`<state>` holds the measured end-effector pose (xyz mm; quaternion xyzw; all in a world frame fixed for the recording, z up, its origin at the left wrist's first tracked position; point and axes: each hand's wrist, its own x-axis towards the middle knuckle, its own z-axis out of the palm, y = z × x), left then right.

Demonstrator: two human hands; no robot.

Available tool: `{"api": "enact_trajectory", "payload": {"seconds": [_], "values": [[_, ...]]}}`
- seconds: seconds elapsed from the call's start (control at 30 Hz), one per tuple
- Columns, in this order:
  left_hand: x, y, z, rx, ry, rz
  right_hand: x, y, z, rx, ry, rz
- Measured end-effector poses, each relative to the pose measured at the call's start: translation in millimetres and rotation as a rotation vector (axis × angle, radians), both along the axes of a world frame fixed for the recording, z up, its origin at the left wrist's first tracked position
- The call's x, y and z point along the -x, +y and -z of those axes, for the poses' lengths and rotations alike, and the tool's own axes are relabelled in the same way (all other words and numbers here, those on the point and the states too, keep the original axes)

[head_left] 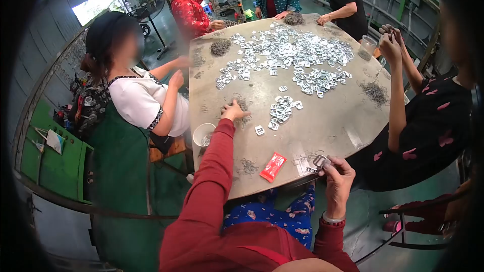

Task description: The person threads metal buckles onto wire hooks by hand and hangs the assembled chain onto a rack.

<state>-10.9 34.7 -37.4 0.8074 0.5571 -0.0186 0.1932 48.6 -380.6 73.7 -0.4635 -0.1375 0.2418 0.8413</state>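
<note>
My right hand pinches a small silvery metal buckle between thumb and fingers, above the table's near edge. My left hand reaches out with its fingers apart, touching or just over a pile of thin bent wire pieces. Whether a wire lies under the fingertips I cannot tell. Beyond it to the right is a small group of metal buckles. Between my arms lies a red packet, with loose wire pieces to its left.
A large heap of buckles covers the far middle of the table. A white cup stands by my left forearm and a clear cup at the right. Co-workers surround the table, one close on my right.
</note>
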Motion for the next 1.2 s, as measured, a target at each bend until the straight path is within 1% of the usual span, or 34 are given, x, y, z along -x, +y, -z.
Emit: {"api": "enact_trajectory", "payload": {"seconds": [0.03,0.13,0.17,0.27,0.37,0.47,0.5,0.6,0.67,0.73,0.77,0.83,0.93,0.97,1.0,1.07,1.1,1.2], "values": [[-1,-11,6,-0.005,-0.006,0.010,0,-3,0,0.003,-0.005,0.003],[2,-34,17,-0.175,-0.144,0.114,4,-7,-1,0.028,-0.014,0.021],[6,-39,15,-0.184,-0.234,0.155,7,-8,-3,0.028,-0.018,0.027],[9,-22,31,-0.129,-0.476,0.148,16,-11,-2,0.019,-0.027,0.030],[14,-25,-6,-0.363,-0.786,0.210,23,-17,-4,0.028,-0.045,0.059],[12,-9,-9,-0.176,-0.870,0.209,24,-23,-7,0.059,-0.042,0.071],[18,-9,-6,-0.379,-0.785,0.380,25,-24,-5,0.039,-0.054,0.078],[16,-7,-6,-0.211,-0.897,0.314,23,-24,-4,0.007,-0.091,0.078],[19,-9,-6,-0.039,-0.943,0.234,26,-26,-4,0.014,-0.083,0.067],[24,-31,-36,0.179,-1.003,0.164,24,-26,-6,0.017,-0.084,0.056],[20,-21,-22,0.005,-0.911,0.243,22,-26,-6,0.011,-0.089,0.061],[16,3,25,-0.329,-0.701,0.387,23,-29,-4,0.009,-0.086,0.068],[18,-15,42,-0.128,-0.325,0.251,21,-32,-2,0.021,-0.090,0.083],[16,-11,49,-0.196,-0.277,0.283,19,-33,-2,0.026,-0.087,0.089],[15,-10,42,-0.121,-0.393,0.294,20,-35,-2,0.035,-0.080,0.096],[21,-18,14,0.041,-0.619,0.306,20,-39,-3,0.042,-0.075,0.106],[23,-24,-5,0.019,-0.728,0.332,20,-41,-4,0.037,-0.080,0.109],[23,-26,-6,-0.036,-0.565,0.276,19,-42,-5,0.013,-0.095,0.120]]}}
